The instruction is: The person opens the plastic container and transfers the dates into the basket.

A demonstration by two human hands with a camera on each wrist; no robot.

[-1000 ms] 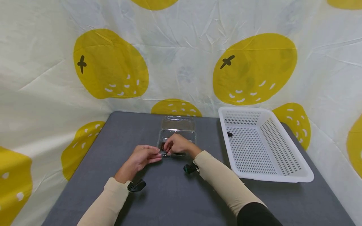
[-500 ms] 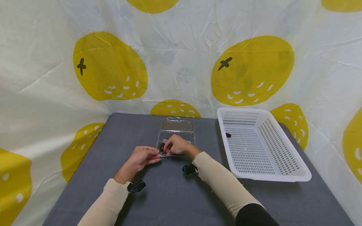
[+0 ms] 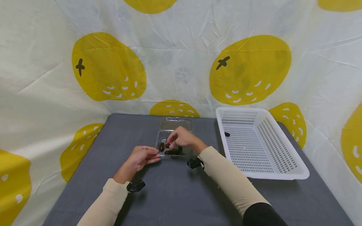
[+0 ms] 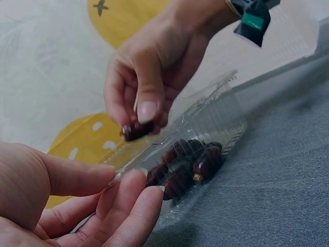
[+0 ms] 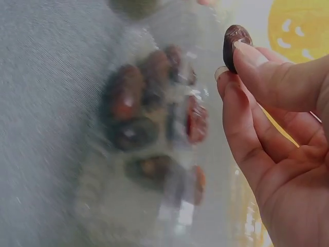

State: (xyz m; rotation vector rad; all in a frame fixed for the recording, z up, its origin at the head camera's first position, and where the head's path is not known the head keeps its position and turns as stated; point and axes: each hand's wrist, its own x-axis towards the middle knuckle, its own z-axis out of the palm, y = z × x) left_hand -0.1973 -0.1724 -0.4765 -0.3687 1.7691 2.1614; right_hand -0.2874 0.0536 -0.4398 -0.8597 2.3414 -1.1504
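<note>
My left hand (image 3: 141, 158) pinches the near left edge of a clear plastic clamshell box (image 3: 162, 135), its lid (image 3: 176, 124) folded back behind it. Several dark brown dates (image 4: 177, 181) lie in the box, some along its near side. Just above them my right hand (image 3: 182, 138) holds one date (image 5: 236, 43) between thumb and fingertips. That date (image 4: 136, 130) is raised over the box's rim in the left wrist view. The right wrist view shows the box's contents blurred through its plastic.
To the right stands a white perforated plastic basket (image 3: 251, 147). One small dark object (image 3: 227, 134) lies by its left wall. Both stand on a grey tabletop (image 3: 169, 194), with a fruit-patterned curtain (image 3: 181, 72) behind.
My right hand has lifted from low inside the box and moved up and slightly right, with a date now showing in its fingers. My left hand stays at the box's edge.
</note>
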